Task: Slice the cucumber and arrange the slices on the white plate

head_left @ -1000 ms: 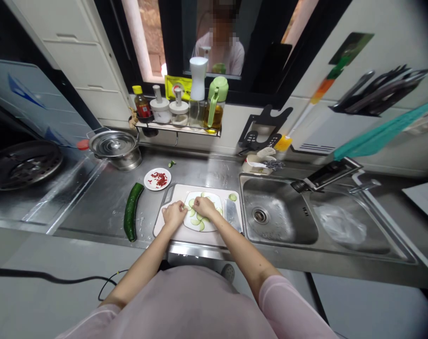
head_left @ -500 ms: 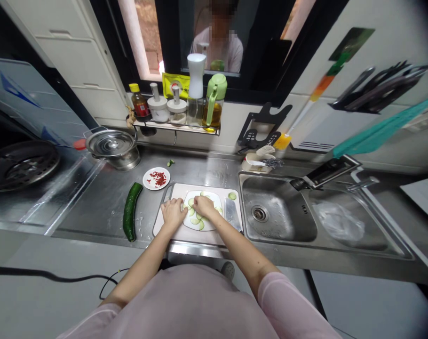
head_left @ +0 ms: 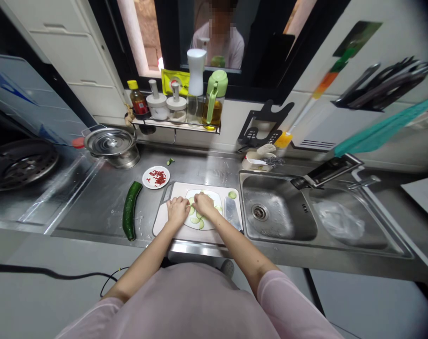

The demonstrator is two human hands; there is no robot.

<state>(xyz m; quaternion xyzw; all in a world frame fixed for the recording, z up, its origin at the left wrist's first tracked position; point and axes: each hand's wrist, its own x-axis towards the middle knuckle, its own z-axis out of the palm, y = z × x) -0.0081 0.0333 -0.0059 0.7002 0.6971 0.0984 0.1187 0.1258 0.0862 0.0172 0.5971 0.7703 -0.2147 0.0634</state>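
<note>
A white plate (head_left: 209, 225) with several pale green cucumber slices (head_left: 196, 220) rests on the cutting board (head_left: 178, 234). My left hand (head_left: 178, 209) is over the plate's left rim, its fingers closed at a slice. Just right of it, my right hand (head_left: 204, 204) reaches over the plate with curled fingers, pinched on something too small to make out. The fingertips of both hands nearly meet. A cleaver (head_left: 231, 212) lies on the board's right side, below a round green cucumber piece (head_left: 232, 194).
Left of the board lie a whole cucumber (head_left: 130, 209) and a small plate of chopped red pieces (head_left: 149, 183). A lidded pot (head_left: 120, 155) stands behind them. The sink (head_left: 277, 212) is on the right, and a rack (head_left: 171, 125) with bottles hangs behind.
My left hand has moved right, closer to my right hand, and its fingers have drawn together. My right hand has shifted only slightly.
</note>
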